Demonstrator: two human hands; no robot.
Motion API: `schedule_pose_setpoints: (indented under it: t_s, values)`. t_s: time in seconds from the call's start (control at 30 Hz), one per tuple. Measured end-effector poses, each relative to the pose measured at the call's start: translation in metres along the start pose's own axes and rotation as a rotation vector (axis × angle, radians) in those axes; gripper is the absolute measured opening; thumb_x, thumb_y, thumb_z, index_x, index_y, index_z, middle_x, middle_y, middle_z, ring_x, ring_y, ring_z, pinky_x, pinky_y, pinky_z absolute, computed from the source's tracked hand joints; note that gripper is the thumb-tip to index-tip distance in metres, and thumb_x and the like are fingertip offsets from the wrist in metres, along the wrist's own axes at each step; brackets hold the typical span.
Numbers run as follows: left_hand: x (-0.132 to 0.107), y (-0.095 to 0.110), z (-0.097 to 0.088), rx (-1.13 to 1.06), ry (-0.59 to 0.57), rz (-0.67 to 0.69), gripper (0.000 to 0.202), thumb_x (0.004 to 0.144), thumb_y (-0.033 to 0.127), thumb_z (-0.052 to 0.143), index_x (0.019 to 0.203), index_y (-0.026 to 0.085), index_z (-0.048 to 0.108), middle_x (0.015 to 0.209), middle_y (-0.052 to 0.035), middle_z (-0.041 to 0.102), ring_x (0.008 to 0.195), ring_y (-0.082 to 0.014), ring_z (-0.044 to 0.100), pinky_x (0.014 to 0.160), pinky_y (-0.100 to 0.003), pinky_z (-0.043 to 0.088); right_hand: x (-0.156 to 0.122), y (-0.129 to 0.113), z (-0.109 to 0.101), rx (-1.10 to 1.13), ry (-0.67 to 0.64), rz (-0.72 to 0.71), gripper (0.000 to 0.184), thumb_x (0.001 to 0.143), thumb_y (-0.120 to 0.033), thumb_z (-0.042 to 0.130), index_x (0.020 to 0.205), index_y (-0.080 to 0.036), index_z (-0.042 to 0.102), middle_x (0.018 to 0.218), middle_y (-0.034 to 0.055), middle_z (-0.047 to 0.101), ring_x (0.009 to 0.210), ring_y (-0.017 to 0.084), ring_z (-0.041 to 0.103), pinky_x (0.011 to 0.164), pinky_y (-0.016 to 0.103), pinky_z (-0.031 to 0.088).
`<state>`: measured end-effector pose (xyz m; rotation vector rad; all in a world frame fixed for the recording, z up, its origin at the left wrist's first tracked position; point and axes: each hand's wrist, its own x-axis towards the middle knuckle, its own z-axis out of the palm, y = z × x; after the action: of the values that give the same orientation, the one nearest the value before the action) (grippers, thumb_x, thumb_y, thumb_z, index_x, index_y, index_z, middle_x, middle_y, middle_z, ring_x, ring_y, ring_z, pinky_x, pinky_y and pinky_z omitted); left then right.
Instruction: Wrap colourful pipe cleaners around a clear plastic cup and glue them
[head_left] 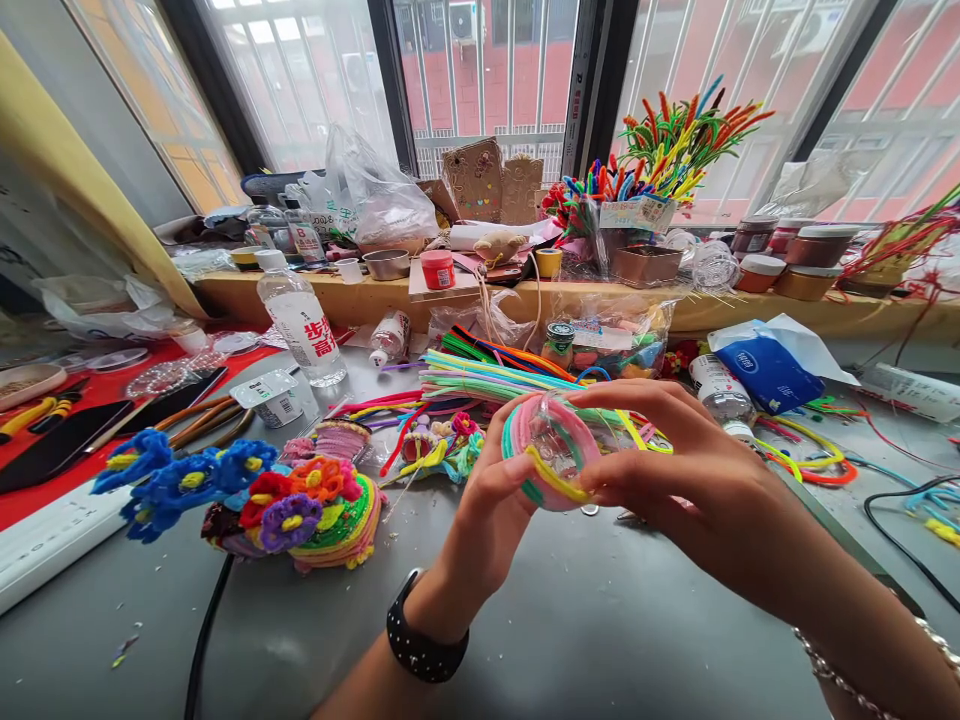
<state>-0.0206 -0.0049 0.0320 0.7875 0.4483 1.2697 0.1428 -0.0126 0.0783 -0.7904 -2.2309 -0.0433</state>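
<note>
My left hand (484, 530), with a black watch on its wrist, is wrapped round a small clear cup (571, 418) banded with pink and mint pipe cleaners. The cup is tilted so that its round opening faces me. A yellow pipe cleaner (553, 479) runs along the near rim, beneath my left thumb. The fingers of my right hand (675, 465) pinch it at the rim's right side. Behind the cup lies a bundle of pastel pipe cleaners (480, 378). To the left stands a striped pipe-cleaner piece (349, 530) topped with fuzzy flowers (289, 515).
A clear bottle (304, 320) and a yogurt cup (271, 398) stand at left. Pliers (45, 410) lie on red cloth. A blue packet (765, 365) and lying bottle (721, 390) are at right. A black cable (206, 640) crosses the front left. Jars (814, 250) line the sill.
</note>
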Motion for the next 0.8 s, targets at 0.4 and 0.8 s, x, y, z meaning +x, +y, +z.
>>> schedule_pose_setpoints:
  t_s: [0.4, 0.8]
  values:
    - [0.0040, 0.0048, -0.0025, -0.307, -0.058, -0.088, 0.034, 0.078, 0.034, 0.048, 0.101, 0.014, 0.064, 0.097, -0.0076, 0.070, 0.095, -0.0252, 0.064, 0.089, -0.042, 0.047, -0.0070, 0.0019, -0.0042, -0.126, 0.004, 0.122, 0.030, 0.083, -0.041, 0.058, 0.105, -0.021, 0.052, 0.119, 0.0103, 0.054, 0.113, 0.022, 0.048, 0.092, 0.038, 0.042]
    - [0.0046, 0.0026, -0.0024, -0.375, -0.113, -0.118, 0.038, 0.079, 0.037, 0.046, 0.103, 0.012, 0.062, 0.106, -0.0105, 0.068, 0.106, -0.0282, 0.060, 0.099, -0.045, 0.041, -0.0050, 0.0007, -0.0052, -0.031, -0.025, 0.129, 0.006, 0.086, -0.024, 0.053, 0.082, -0.022, 0.057, 0.110, 0.0097, 0.056, 0.104, 0.021, 0.056, 0.084, 0.036, 0.049]
